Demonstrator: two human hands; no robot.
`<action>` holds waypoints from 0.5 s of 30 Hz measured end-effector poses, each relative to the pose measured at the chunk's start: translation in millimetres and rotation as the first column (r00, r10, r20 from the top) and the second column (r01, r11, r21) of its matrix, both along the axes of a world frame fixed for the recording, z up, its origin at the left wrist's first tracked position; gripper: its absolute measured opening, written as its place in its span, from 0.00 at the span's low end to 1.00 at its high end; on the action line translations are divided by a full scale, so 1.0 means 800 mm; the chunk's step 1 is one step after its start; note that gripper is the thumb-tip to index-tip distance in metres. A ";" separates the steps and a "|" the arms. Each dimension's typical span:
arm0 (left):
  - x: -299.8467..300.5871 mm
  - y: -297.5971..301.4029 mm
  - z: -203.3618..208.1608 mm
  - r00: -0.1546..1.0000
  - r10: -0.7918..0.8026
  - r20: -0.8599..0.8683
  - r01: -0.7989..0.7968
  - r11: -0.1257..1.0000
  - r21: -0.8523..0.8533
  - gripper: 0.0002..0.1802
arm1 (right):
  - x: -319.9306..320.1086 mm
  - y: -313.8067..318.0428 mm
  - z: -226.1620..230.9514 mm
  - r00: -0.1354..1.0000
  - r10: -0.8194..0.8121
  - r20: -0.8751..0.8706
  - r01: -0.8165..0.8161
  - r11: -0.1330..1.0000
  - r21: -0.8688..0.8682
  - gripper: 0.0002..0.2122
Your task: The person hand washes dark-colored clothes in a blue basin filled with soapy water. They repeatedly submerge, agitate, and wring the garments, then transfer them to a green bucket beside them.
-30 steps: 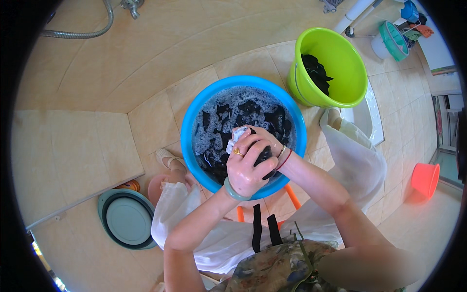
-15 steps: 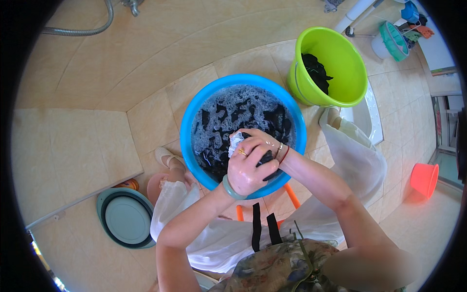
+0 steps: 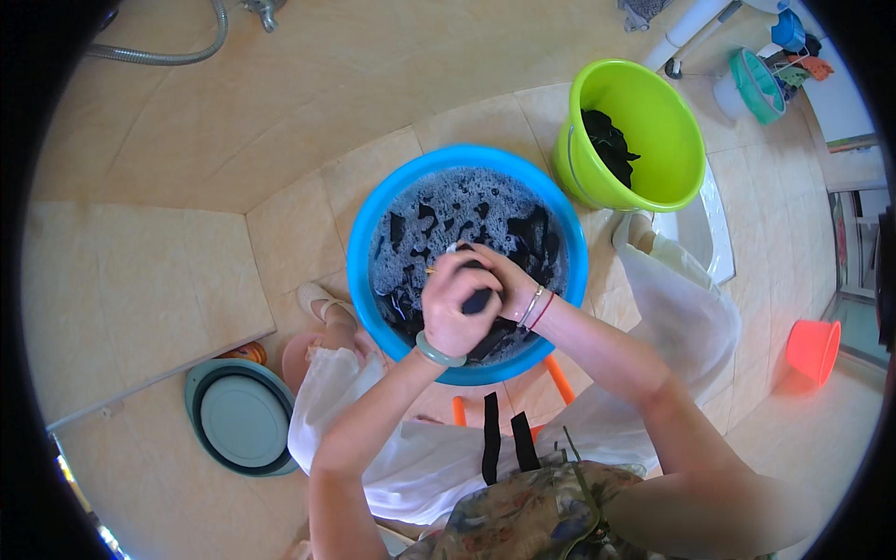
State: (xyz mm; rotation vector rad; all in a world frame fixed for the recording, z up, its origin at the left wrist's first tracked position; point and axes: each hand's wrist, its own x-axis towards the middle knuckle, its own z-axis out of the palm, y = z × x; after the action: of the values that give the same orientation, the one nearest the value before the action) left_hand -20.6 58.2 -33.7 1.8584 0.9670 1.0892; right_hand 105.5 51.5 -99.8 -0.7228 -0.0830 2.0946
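Observation:
Over the near part of a blue basin (image 3: 359, 233) of foamy water, both my hands are closed together on a wet black cloth (image 3: 478, 301). My left hand (image 3: 452, 306) has its fingers bent over the cloth, and my right hand (image 3: 509, 283) grips it from the other side. A small white bit shows at its far end; the fingers hide most of the rest, so its exact kind is unclear. Several dark cloths (image 3: 534, 227) soak among the suds below.
A lime-green bucket (image 3: 677, 140) with dark cloth (image 3: 609, 154) inside stands beyond the basin to the right. A grey-green collapsible basin (image 3: 245, 425) lies at the left, and an orange-red tub (image 3: 814, 351) at the right. A shower hose (image 3: 177, 58) hangs at the far left.
My hands have shifted slightly left and turned on the black cloth. The white part that showed between them is now mostly covered.

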 end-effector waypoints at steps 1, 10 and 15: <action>0.001 0.004 -0.005 0.992 0.119 0.047 -0.115 0.989 -0.092 0.11 | 0.003 0.004 0.007 0.998 -0.024 -0.063 0.022 0.999 -0.029 0.16; -0.021 0.028 -0.046 0.450 0.733 0.510 0.271 0.432 -0.860 0.25 | 0.018 0.018 0.038 0.917 -0.350 -0.191 0.323 0.933 -0.160 0.30; -0.053 0.020 -0.113 0.490 0.656 0.574 0.371 0.439 -0.818 0.18 | 0.029 0.008 0.080 0.927 -0.222 -0.304 0.236 0.972 0.011 0.29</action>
State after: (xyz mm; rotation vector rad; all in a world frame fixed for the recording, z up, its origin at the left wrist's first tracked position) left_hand -62.6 74.0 -124.2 0.1176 0.7985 1.0714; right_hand 128.9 57.8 -36.1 -0.3582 0.1163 1.9454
